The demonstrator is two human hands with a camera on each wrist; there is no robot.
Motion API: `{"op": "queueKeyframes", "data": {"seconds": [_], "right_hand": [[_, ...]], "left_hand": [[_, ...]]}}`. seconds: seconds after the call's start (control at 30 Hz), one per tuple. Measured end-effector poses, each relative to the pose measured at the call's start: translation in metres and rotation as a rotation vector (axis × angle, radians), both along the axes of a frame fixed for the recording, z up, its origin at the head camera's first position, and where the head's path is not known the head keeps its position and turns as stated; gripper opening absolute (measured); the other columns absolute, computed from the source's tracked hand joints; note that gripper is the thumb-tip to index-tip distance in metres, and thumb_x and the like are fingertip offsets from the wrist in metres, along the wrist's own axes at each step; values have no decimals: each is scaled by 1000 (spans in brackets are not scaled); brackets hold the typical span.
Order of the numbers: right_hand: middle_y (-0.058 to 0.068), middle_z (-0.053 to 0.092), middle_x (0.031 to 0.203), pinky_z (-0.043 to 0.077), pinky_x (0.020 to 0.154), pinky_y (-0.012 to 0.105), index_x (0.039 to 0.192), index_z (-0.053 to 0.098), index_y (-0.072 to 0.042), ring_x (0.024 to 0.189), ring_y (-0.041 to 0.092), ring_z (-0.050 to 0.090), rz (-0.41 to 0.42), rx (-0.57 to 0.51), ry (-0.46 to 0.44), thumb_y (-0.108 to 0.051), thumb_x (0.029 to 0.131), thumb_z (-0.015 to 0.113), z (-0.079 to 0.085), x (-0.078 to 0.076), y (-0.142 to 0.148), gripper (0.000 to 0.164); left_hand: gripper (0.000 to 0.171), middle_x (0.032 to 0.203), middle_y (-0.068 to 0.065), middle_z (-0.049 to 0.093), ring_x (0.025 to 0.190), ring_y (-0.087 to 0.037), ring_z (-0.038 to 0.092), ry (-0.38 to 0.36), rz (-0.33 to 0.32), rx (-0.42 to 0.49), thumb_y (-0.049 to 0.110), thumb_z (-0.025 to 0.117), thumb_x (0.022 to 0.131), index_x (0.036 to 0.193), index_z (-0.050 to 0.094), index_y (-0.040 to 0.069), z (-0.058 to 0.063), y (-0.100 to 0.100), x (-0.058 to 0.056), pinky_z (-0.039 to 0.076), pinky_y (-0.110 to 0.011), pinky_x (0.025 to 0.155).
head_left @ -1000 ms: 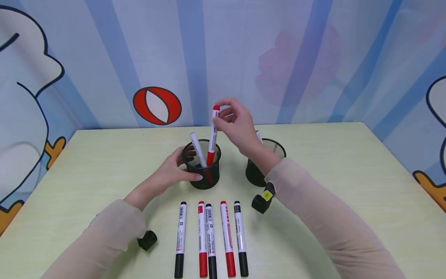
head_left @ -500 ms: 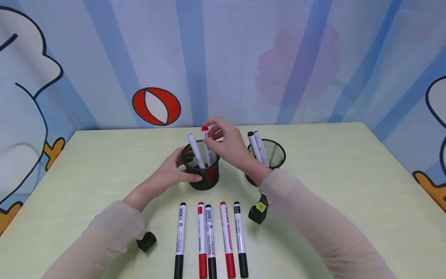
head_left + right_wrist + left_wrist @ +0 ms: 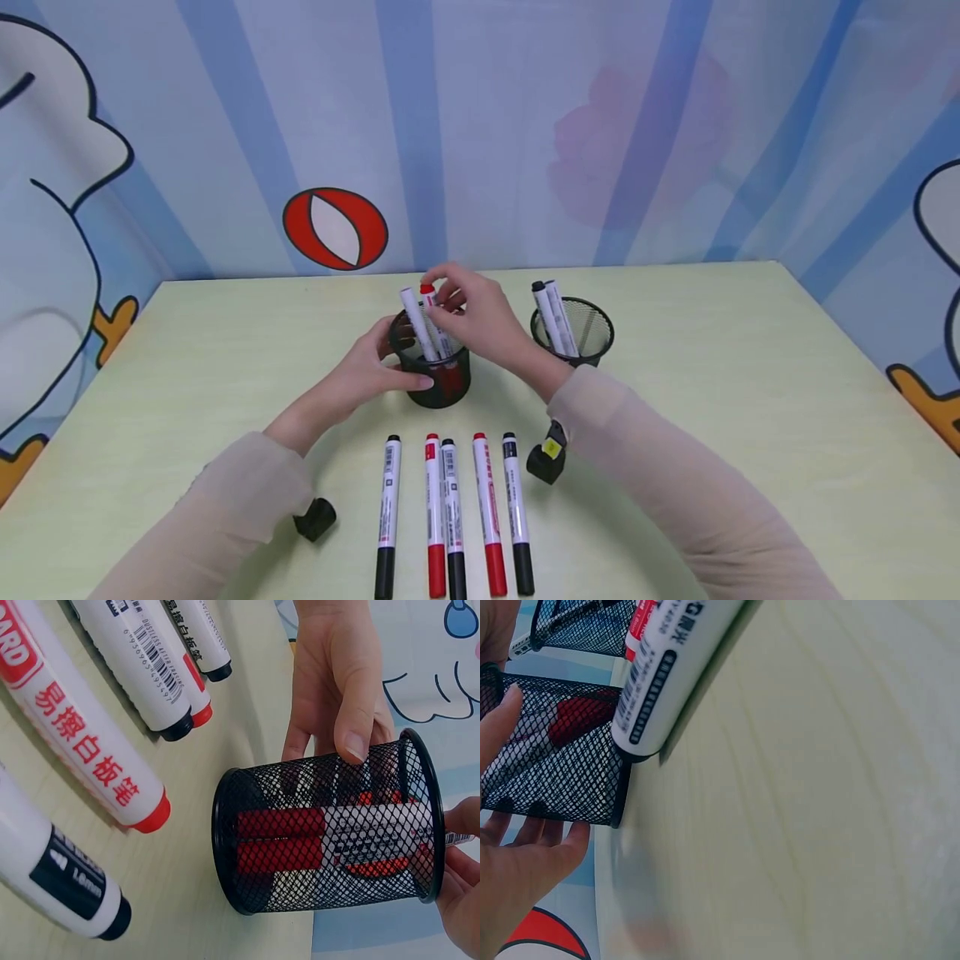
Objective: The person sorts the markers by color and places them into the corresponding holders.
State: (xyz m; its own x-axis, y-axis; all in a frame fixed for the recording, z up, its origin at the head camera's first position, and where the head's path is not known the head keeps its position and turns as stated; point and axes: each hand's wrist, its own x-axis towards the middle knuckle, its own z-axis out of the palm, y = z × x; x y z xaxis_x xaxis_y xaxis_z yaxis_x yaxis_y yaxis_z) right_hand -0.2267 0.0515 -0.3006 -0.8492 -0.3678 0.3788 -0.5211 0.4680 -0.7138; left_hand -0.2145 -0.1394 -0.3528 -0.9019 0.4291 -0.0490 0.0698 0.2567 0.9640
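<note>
My left hand (image 3: 367, 362) grips the left black mesh pen cup (image 3: 438, 387) from its left side, thumb in front and fingers behind. Inside the cup leans a white marker (image 3: 416, 321), its plain end up. Beside it stands a red-tipped whiteboard marker (image 3: 427, 292), and my right hand (image 3: 480, 317) pinches its upper end between thumb and fingers. Through the mesh in the right wrist view, two red caps (image 3: 281, 855) show at the cup's bottom. The left wrist view also has the cup (image 3: 555, 750) with my left fingers around it.
A second mesh cup (image 3: 592, 333) stands to the right, holding a black-tipped marker (image 3: 547, 312) and another white marker (image 3: 562, 317). Several whiteboard markers lie in a row in front, including a red one (image 3: 487, 500) and a black one (image 3: 387, 500). A patterned curtain hangs behind the table.
My right hand has moved down and left, lowering the red marker into the left cup beside the other marker. My left hand has stayed on the cup.
</note>
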Motion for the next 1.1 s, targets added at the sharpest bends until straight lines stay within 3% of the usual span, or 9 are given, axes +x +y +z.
{"op": "queueKeyframes", "data": {"seconds": [0.67,1.1], "right_hand": [[6,60,93,52,68,24,121,55,-12,81,17,60,-71,81,-17,-9,86,65,0,0,-9,36],[7,60,92,52,68,25,123,53,-12,81,17,59,-85,97,-18,-6,86,65,1,0,-10,40]], "left_hand": [[79,141,-6,36,130,-30,30,-4,13,7,14,74,79,142,27,16,-1,-1,0,30,-57,102],[80,142,-10,35,130,-33,30,5,2,7,13,74,78,142,26,11,-1,-1,0,27,-59,103]]}}
